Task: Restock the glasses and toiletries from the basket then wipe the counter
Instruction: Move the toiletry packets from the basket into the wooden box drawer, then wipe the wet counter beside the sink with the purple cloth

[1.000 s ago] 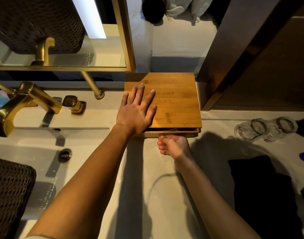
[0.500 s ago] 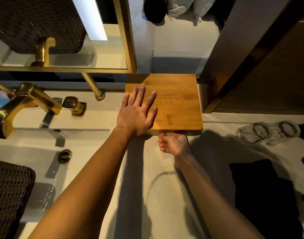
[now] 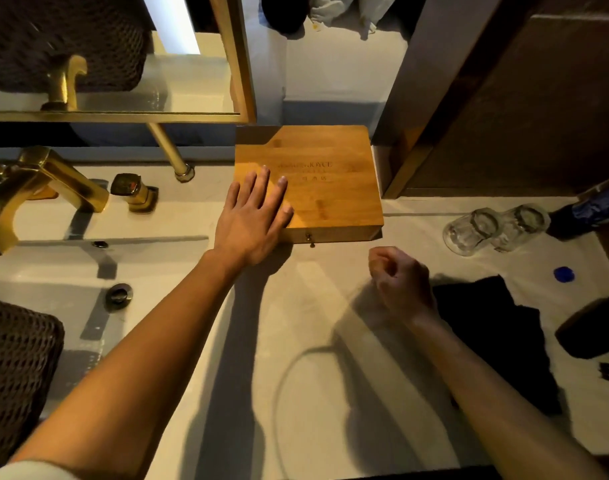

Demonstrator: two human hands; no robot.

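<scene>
A wooden drawer box (image 3: 330, 195) with printed lettering stands at the back of the pale counter (image 3: 296, 341), its drawer pushed in and a small knob (image 3: 310, 239) showing on the front. My left hand (image 3: 253, 216) lies flat on the box's left part, fingers spread. Off to the right of the box, my right hand (image 3: 400, 282) hovers over the counter in a loose fist, holding nothing. Two clear glasses (image 3: 497, 228) lie on the counter at the right. A black cloth (image 3: 497, 334) lies beside my right forearm.
A woven dark basket (image 3: 15, 375) sits at the lower left beside the sink (image 3: 54, 299) and gold faucet (image 3: 36, 188). A gold-framed mirror (image 3: 123, 64) hangs behind. A blue bottle (image 3: 590, 209), blue cap (image 3: 563, 274) and dark object (image 3: 594, 327) lie at the right edge.
The drawer slid from slightly open to shut. My right hand left the drawer front and drew back to the right. My left hand stayed flat on the box.
</scene>
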